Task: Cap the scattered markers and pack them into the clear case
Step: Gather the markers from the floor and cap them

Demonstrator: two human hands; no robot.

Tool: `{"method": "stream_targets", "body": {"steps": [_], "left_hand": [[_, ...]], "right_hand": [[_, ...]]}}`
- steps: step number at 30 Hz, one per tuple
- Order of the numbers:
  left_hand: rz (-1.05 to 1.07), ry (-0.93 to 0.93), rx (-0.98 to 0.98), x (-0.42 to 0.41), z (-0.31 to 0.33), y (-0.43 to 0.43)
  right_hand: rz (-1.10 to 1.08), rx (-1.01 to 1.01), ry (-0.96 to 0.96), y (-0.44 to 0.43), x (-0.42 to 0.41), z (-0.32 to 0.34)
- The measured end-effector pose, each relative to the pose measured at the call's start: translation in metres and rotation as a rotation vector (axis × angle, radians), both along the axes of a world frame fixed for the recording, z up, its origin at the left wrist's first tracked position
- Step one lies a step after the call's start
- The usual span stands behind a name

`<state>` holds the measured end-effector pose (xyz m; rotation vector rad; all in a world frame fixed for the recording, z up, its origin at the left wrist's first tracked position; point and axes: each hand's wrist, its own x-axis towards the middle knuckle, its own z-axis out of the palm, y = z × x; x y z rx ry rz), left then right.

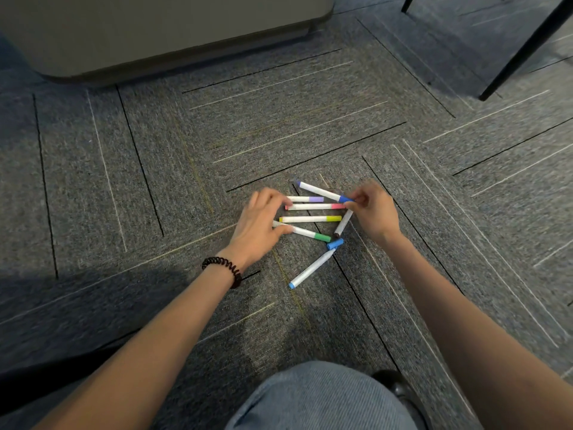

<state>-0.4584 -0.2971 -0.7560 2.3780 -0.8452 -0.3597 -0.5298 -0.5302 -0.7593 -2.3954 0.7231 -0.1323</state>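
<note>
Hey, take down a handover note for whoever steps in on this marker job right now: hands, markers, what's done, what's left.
Left hand: open, fingertips on the left ends of the row.
Right hand: pinching the dark blue marker at its cap end.
Capped, side by side on the carpet: purple marker, pink marker, yellow marker, green marker.
Grey marker: cap unclear.
Left: light blue marker is uncapped, with the loose blue cap at its tip. No case in view; nothing packed.

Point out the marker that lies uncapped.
The light-blue marker lying apart from the row: its blue cap lies loose by its tip.
</note>
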Motion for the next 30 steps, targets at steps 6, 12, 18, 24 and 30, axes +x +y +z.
{"method": "stream_targets", "body": {"steps": [6, 12, 18, 24, 30], "left_hand": [[-0.124, 0.040, 0.090, -0.027, -0.011, -0.002], [-0.249, 0.005, 0.228, -0.049, -0.019, -0.013], [-0.267, -0.057, 0.255, -0.054, -0.021, -0.016], [-0.275, -0.100, 0.244, -0.045, -0.019, -0.005], [-0.264, -0.135, 0.228, -0.035, -0.018, 0.005]], "right_hand": [[0.013, -0.068, -0.015, 0.003, -0.011, -0.001], [0.282, 0.049, 0.057, 0.004, -0.024, 0.004], [0.396, 0.012, 0.139, 0.012, -0.030, 0.003], [0.471, -0.122, 0.226, 0.021, -0.027, 0.011], [0.491, -0.235, 0.259, 0.029, -0.029, 0.007]]}}
